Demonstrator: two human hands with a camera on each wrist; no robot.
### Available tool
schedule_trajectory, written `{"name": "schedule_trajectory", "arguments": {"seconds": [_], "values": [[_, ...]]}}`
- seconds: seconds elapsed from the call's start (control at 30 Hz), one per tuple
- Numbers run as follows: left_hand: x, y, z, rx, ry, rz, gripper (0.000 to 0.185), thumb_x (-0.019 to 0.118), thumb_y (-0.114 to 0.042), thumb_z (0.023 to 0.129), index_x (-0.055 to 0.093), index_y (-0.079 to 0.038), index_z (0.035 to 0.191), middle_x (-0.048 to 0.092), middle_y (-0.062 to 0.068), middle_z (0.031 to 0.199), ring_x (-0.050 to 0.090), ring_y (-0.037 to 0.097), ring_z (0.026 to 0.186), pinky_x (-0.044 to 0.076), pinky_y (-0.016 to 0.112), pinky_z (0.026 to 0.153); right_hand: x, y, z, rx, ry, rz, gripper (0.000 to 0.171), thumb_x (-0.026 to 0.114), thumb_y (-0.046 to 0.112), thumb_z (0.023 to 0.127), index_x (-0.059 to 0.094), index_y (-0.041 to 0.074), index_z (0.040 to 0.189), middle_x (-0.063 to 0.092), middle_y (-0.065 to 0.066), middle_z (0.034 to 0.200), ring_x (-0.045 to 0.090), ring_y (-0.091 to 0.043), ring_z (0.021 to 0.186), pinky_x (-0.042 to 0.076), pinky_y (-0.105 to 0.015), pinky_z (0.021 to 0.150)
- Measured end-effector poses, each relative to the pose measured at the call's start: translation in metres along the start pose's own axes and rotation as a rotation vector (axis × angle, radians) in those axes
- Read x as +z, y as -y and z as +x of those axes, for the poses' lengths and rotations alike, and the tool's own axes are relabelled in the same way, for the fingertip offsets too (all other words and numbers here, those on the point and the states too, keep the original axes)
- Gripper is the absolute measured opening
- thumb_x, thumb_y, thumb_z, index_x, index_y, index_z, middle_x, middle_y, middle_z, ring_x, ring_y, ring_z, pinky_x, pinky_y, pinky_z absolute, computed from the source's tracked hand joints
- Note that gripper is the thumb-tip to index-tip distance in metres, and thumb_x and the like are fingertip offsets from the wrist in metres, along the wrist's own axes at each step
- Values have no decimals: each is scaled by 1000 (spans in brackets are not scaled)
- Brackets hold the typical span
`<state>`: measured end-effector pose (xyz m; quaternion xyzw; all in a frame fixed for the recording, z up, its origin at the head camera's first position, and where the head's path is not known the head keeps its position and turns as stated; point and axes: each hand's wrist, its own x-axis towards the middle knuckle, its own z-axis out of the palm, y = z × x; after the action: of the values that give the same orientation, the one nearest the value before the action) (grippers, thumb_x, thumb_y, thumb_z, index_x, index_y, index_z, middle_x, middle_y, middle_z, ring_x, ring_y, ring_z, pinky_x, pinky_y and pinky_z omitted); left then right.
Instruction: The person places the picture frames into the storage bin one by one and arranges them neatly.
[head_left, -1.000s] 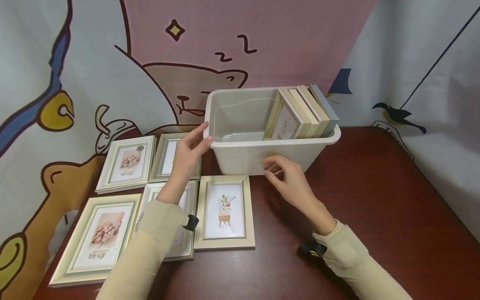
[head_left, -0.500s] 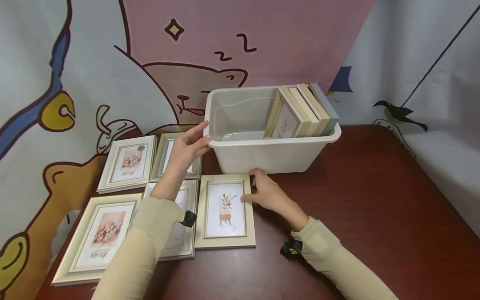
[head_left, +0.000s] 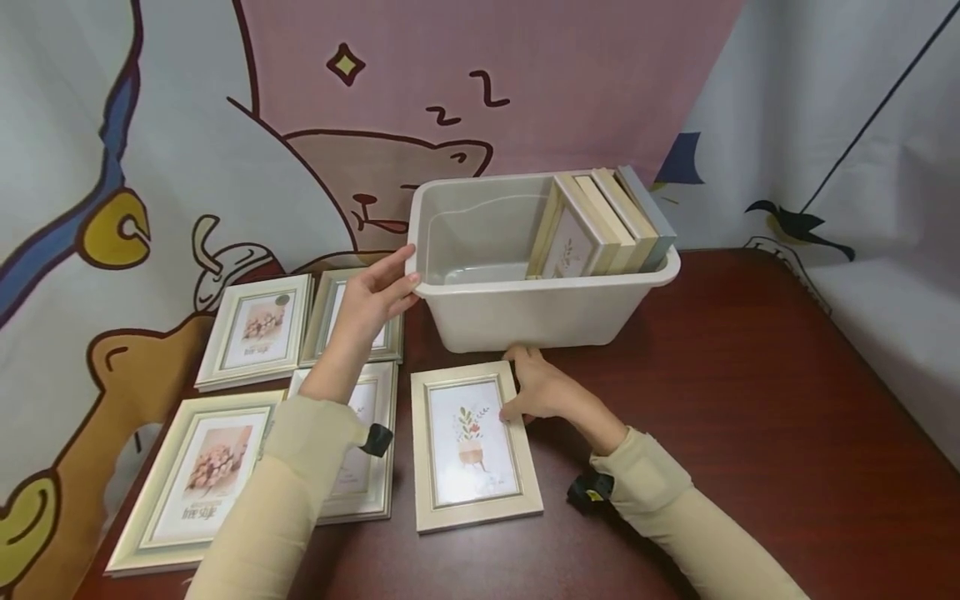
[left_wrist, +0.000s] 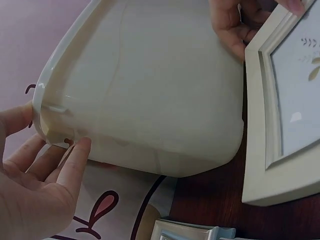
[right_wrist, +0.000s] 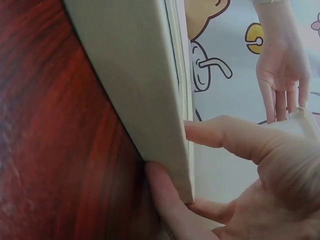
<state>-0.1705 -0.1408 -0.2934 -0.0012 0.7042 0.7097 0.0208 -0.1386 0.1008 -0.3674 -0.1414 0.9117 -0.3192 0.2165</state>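
A cream picture frame (head_left: 472, 446) with a potted-plant print lies slightly turned on the dark red table (head_left: 750, 417), just in front of a white plastic bin (head_left: 525, 321). My right hand (head_left: 536, 392) grips the frame's right edge near its top corner. In the right wrist view the thumb (right_wrist: 220, 132) lies on the frame's face and a finger sits under its edge (right_wrist: 135, 85). My left hand (head_left: 371, 300) holds the bin's left front corner, thumb beside the rim and fingers (left_wrist: 75, 160) under the lip (left_wrist: 50, 115). Several frames (head_left: 600, 221) stand upright at the bin's right end.
More cream frames lie flat at the left: one at the back (head_left: 255, 329), one in front (head_left: 195, 479), and two partly under my left arm (head_left: 352, 312) (head_left: 360, 467). A cartoon cloth backdrop (head_left: 525, 75) hangs behind. The bin's left half holds nothing.
My right hand came down from the bin's front to the plant frame's right edge and took hold. The frame shifted right and toward me, turning slightly. The left hand stayed on the bin.
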Motion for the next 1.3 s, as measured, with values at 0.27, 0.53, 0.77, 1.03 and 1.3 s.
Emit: {"name": "schedule_trajectory", "arguments": {"seconds": [0.27,0.53,0.77,1.03,1.3], "values": [[-4,0,1,-8,-25,12,49,62,-18,91,49,-16,138,48,13,140,56,20,117,49,28,93,-9,-7,-1,-3,49,220,77,80,2,69,31,0,128,49,-23,112,61,-22,68,56,-30,56],[-5,1,2,-19,-15,-22,49,61,-14,92,48,-15,139,47,15,140,57,18,115,49,31,94,-31,-27,-13,-158,50,496,52,71,-2,79,45,-1,124,51,-23,99,65,-22,69,58,-44,65],[-6,4,1,-25,-18,-41,49,62,-14,91,49,-15,139,48,15,139,58,14,109,50,28,92,-59,-29,-37,-277,18,605,46,69,2,83,50,6,125,54,-24,110,68,-27,83,57,-48,69],[-7,5,-2,-22,-14,-29,49,61,-14,92,48,-15,139,48,14,140,57,20,115,50,30,91,-106,-19,-79,-472,-159,578,43,64,-6,85,51,2,125,57,-14,109,68,-21,83,58,-38,67],[-3,2,1,2,2,-49,49,62,-15,91,49,-15,139,47,14,141,56,20,116,50,30,92,-162,-3,-113,-705,-479,841,50,53,-25,80,48,-8,127,58,-15,115,69,-20,87,58,-27,66]]}}
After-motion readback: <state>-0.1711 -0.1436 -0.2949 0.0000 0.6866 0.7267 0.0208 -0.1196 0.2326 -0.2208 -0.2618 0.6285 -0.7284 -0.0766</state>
